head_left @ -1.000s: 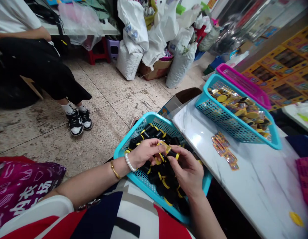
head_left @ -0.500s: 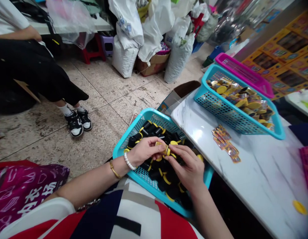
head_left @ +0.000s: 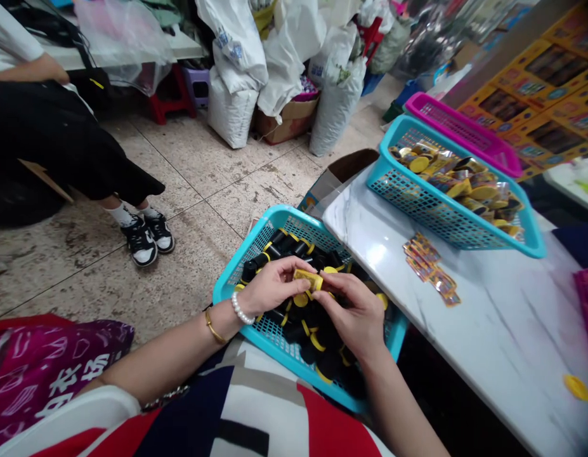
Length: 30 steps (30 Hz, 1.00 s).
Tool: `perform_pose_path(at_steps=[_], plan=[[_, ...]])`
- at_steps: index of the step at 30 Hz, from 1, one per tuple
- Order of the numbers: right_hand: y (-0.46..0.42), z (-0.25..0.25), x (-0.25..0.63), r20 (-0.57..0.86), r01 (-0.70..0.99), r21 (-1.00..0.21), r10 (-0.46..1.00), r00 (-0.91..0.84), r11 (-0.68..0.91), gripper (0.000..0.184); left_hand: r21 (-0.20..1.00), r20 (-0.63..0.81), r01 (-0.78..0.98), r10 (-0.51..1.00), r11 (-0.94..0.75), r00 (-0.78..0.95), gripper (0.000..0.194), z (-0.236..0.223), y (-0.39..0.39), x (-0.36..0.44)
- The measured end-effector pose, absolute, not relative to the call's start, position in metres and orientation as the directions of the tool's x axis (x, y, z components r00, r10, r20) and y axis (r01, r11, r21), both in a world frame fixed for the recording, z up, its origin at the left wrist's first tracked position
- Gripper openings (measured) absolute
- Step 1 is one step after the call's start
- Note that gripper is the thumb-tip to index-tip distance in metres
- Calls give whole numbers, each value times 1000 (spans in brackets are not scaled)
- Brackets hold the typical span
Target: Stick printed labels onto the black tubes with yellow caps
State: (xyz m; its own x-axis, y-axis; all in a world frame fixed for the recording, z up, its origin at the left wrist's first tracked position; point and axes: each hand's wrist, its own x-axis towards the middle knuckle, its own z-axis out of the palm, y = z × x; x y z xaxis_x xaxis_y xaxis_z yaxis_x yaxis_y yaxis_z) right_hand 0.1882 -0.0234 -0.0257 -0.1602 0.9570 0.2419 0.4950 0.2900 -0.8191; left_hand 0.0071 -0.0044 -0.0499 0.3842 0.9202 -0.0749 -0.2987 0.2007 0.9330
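Over the blue basket [head_left: 226, 274], both my hands meet at a small yellow printed piece [head_left: 307, 279] that looks like a label or sleeve. My left hand [head_left: 269, 289] pinches its near-left end between thumb and fingers. At the other end, my right hand [head_left: 358, 311] closes thumb and fingertips on it; part of the piece is hidden behind those fingers. Below lie several black cylindrical containers [head_left: 294, 331] with yellow caps, filling the basket. A pearl bracelet and a gold bangle circle my left wrist.
On the marble-patterned table [head_left: 493, 343] at right are loose printed labels [head_left: 431, 270], a yellow cap [head_left: 577, 387] and another blue basket [head_left: 417, 209] of wrapped containers. A magenta basket [head_left: 465, 133] stands behind it. A seated person's shoes [head_left: 144, 240] rest on the floor at left.
The yellow piece has turned flatter, showing more of its printed side. My right fingers have closed in on its right end. The view has shifted slightly.
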Motion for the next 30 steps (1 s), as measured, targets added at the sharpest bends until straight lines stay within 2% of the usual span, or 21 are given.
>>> perform_pose_path(at_steps=[2, 4, 6, 8, 12, 16, 17, 19, 21, 22, 25, 27, 30], plan=[[-22, -28, 185, 179, 438, -874, 977, -115, 212, 21, 967, -1, -242, 947, 84, 323, 21, -50, -6, 9], [-21, -29, 182, 71, 370, -924, 994, -89, 99, 20, 976, 16, -213, 955, 49, 295, 21, -50, -7, 10], [-19, -29, 180, -25, 305, -952, 997, -72, -2, 22, 954, -35, -271, 944, 129, 328, 30, -50, -7, 10], [-18, -26, 182, -60, 241, -970, 996, -67, -42, 24, 901, -111, -353, 921, 252, 374, 39, -50, -5, 9], [-16, -21, 186, 1, 203, -978, 983, -181, 38, 31, 798, -237, -416, 862, 436, 448, 33, -54, -3, 9], [-14, -21, 188, 54, 181, -980, 986, -159, 83, 11, 717, -262, -455, 809, 529, 527, 34, -54, -5, 11], [-14, -22, 188, 57, 157, -984, 987, -152, 81, 11, 698, -259, -462, 794, 547, 550, 33, -53, -5, 12], [-18, -23, 186, 68, 128, -987, 982, -176, 92, 23, 684, -255, -453, 769, 572, 586, 31, -52, -7, 12], [-24, -22, 182, 93, 180, -974, 970, -223, 135, 37, 690, -254, -438, 760, 576, 599, 30, -51, -8, 13], [-27, -20, 181, 106, 231, -959, 965, -242, 164, 38, 690, -253, -437, 759, 576, 600, 30, -51, -9, 13], [-28, -5, 183, 156, 425, -866, 951, -268, 262, 24, 691, -282, -418, 752, 590, 595, 34, -49, -11, 14], [-12, 17, 197, 254, 553, -758, 938, -237, 346, 22, 720, -313, -366, 746, 590, 587, 42, -49, -13, 14], [33, 69, 238, 511, 763, -524, 856, -73, 378, 21, 823, -305, -226, 740, 522, 599, 45, -48, -16, 16]])
